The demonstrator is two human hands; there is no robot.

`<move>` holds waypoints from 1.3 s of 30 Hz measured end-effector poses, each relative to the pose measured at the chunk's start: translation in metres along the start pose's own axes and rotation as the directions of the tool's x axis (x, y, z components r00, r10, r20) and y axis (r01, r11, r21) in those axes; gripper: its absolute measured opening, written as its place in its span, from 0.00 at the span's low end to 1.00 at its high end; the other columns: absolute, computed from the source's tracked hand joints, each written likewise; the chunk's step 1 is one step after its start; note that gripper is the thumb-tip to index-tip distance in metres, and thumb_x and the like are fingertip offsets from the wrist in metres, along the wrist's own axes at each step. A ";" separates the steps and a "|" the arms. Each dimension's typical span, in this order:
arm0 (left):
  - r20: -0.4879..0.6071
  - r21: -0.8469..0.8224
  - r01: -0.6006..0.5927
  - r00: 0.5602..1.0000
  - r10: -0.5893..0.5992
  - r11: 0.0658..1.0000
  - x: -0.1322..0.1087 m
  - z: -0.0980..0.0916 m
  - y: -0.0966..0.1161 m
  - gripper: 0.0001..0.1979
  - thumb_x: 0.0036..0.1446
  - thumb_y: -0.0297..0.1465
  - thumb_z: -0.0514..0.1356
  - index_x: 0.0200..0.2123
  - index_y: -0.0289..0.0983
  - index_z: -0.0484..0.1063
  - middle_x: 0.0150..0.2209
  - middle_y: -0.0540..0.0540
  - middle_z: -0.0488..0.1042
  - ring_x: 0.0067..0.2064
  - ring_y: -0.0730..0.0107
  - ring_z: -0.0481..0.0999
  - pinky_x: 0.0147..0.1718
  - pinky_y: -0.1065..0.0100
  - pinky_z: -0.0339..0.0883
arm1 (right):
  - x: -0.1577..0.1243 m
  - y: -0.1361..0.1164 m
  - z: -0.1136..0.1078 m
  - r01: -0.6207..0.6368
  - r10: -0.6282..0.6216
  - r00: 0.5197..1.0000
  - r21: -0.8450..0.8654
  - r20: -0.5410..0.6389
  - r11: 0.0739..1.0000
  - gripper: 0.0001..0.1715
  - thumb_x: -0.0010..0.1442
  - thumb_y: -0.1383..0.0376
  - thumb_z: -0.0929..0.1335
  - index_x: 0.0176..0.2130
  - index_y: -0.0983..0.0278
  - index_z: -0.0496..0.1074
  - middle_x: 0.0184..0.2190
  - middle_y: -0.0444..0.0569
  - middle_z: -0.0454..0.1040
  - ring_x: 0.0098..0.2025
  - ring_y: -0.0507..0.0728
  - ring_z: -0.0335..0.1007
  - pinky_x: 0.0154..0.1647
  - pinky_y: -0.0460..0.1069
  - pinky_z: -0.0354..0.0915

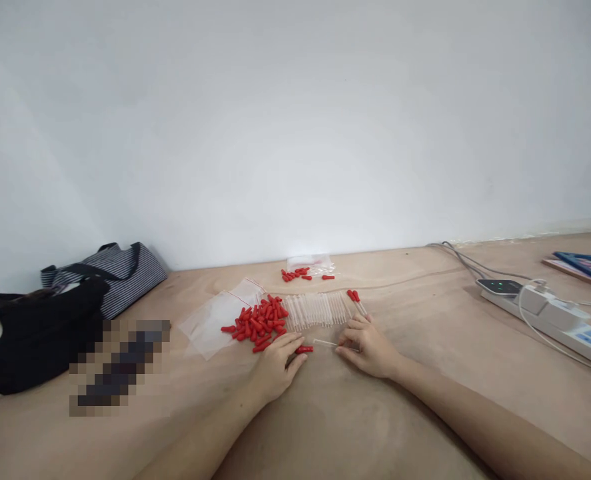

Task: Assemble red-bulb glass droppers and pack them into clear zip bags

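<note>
My left hand (280, 365) has its fingers bent around a red rubber dropper bulb (304, 349), which sticks out toward the right. Facing it, my right hand (369, 347) pinches a thin clear dropper tube (325, 343) whose free end points at the bulb. Beyond both hands lies a row of clear tubes (318, 311), side by side on the table. A heap of red bulbs (258, 320) sits at the row's left end. At its right end, just past my right fingers, are two droppers with red bulbs fitted (354, 295).
Flat plastic bags (220, 320) lie left of the heap. More bulbs (295, 274) and a small bag (309, 261) are near the wall. Bags (35, 340) and a blurred dark object (122, 367) stand left; a power strip (550, 313) with cables lies right.
</note>
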State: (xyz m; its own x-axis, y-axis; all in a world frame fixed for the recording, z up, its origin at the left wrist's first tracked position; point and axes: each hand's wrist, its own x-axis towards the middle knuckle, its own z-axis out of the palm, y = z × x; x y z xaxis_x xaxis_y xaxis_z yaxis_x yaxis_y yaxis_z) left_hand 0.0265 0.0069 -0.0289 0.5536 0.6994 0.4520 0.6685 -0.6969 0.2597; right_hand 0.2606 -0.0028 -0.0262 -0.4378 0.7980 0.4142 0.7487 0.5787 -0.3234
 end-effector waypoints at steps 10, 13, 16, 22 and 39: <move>-0.016 0.093 -0.126 0.992 0.128 0.988 0.007 0.008 0.000 0.12 0.57 0.27 0.51 0.39 0.37 0.73 0.45 0.43 0.73 0.50 0.61 0.69 0.49 0.54 0.63 | 0.004 -0.001 0.006 -0.024 0.024 1.000 0.011 0.013 1.000 0.10 0.53 0.57 0.66 0.35 0.58 0.73 0.31 0.46 0.71 0.38 0.55 0.62 0.39 0.52 0.50; -0.040 0.148 -0.151 0.987 0.158 0.977 0.006 0.009 0.000 0.11 0.57 0.26 0.51 0.36 0.37 0.73 0.47 0.43 0.72 0.51 0.59 0.67 0.50 0.48 0.59 | 0.008 -0.007 0.012 -0.039 0.039 0.999 0.018 -0.002 0.999 0.09 0.54 0.58 0.66 0.35 0.55 0.73 0.33 0.44 0.72 0.39 0.54 0.62 0.39 0.51 0.49; -0.065 0.173 -0.156 0.984 0.169 0.973 0.005 0.009 0.001 0.11 0.57 0.26 0.50 0.35 0.37 0.73 0.46 0.42 0.72 0.51 0.58 0.67 0.50 0.49 0.60 | 0.011 -0.012 0.020 -0.061 0.061 0.998 -0.006 -0.005 0.998 0.07 0.56 0.61 0.65 0.31 0.55 0.74 0.31 0.43 0.71 0.38 0.53 0.63 0.38 0.50 0.48; -0.101 0.199 -0.148 0.980 0.170 0.969 0.005 0.006 0.003 0.11 0.57 0.25 0.49 0.36 0.36 0.71 0.42 0.43 0.74 0.50 0.60 0.68 0.51 0.49 0.58 | 0.010 -0.017 0.026 -0.067 0.057 0.993 -0.090 -0.106 0.994 0.06 0.56 0.66 0.64 0.29 0.62 0.69 0.30 0.44 0.71 0.37 0.54 0.62 0.42 0.52 0.48; -0.149 0.166 -0.131 0.976 0.156 0.977 0.005 0.003 0.008 0.11 0.58 0.25 0.47 0.37 0.38 0.67 0.34 0.47 0.75 0.44 0.64 0.72 0.52 0.52 0.56 | 0.008 -0.021 0.029 0.064 -0.076 0.983 -0.076 -0.168 0.995 0.08 0.57 0.65 0.63 0.36 0.56 0.71 0.28 0.44 0.73 0.36 0.54 0.62 0.49 0.57 0.41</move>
State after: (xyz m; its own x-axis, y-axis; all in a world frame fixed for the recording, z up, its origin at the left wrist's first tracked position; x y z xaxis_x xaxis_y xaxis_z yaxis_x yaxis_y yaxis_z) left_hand 0.0361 0.0056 -0.0274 0.5711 0.5507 0.6087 0.6635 -0.7463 0.0527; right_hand 0.2271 -0.0035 -0.0405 -0.4035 0.7120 0.5746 0.7551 0.6138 -0.2304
